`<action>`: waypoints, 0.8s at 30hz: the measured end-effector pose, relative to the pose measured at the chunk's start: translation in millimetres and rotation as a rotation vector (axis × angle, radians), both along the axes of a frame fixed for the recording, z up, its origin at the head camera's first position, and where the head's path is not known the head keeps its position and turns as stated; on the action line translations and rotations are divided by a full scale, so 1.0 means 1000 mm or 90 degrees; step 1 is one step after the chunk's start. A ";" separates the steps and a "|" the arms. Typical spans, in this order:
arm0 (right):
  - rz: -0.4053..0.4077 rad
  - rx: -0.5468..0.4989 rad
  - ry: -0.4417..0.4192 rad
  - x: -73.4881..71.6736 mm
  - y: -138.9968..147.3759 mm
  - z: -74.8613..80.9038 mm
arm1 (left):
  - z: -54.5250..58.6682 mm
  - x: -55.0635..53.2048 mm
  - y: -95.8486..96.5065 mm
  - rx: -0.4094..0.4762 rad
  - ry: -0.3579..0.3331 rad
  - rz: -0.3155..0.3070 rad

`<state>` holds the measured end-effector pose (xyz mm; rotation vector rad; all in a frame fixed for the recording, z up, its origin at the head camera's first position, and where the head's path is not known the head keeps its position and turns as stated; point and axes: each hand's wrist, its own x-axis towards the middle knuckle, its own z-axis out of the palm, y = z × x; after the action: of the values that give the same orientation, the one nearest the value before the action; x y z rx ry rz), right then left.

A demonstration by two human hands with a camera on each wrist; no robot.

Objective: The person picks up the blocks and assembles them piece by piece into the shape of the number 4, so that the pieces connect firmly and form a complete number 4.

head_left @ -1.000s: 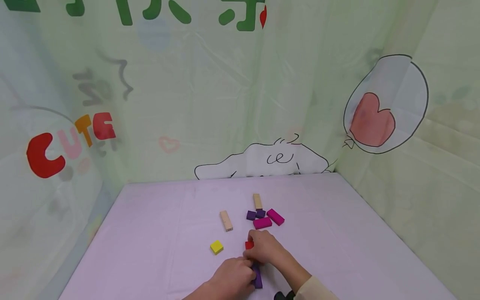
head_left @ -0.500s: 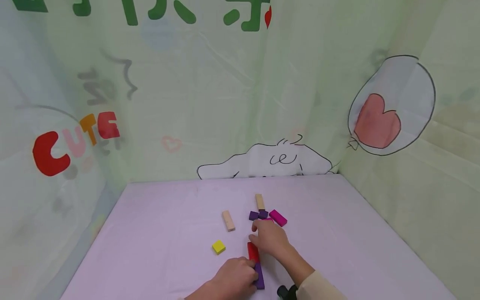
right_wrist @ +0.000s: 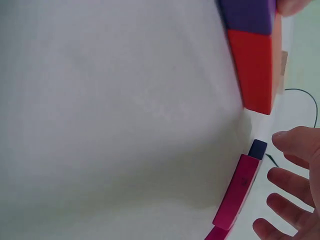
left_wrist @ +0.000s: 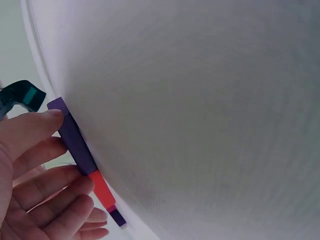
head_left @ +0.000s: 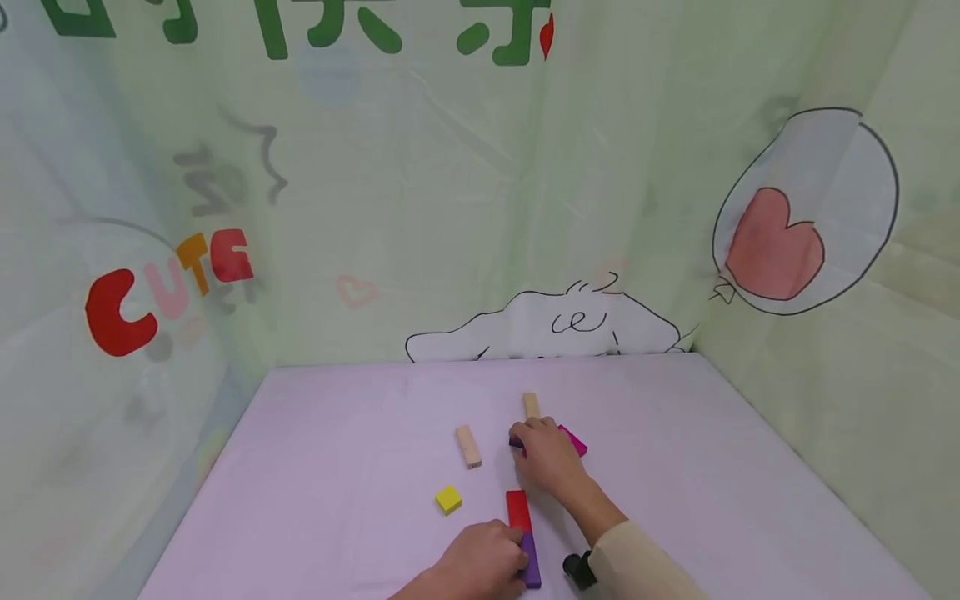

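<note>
Block (left_wrist: 78,147) (purple, red block (left_wrist: 103,190) beyond) against the left fingers (left_wrist: 49,148).

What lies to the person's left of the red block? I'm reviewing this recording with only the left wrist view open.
Observer: The head view shows a yellow block on the table, to the left of the red block and apart from it.
Reviewer: Any plain wood out past that one?
Observer: Yes, a pale wooden block lies farther from the person than the yellow block.
Reviewer: In my view, a magenta block seems to start right where the red block ends. Do they touch?
Observer: No, the right wrist view shows a clear gap between the red block's end and the magenta block.
</note>
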<state>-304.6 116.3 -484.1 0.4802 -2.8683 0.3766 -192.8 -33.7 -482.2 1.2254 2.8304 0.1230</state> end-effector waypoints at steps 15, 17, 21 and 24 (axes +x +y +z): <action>-0.033 -0.020 -0.084 -0.022 0.006 -0.002 | 0.001 -0.003 0.002 0.006 0.023 -0.066; -0.028 -0.018 -0.096 -0.025 0.004 -0.004 | 0.000 -0.003 0.001 0.003 0.026 -0.064; -0.025 -0.009 -0.103 -0.029 0.001 -0.005 | -0.003 -0.004 0.000 -0.006 0.028 -0.052; -0.029 0.005 -0.094 -0.031 -0.001 -0.002 | -0.003 -0.004 0.000 -0.008 0.051 -0.058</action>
<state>-335.1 115.0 -486.3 0.4042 -3.0178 0.4099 -196.7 -34.2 -485.4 1.3833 2.8311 0.0529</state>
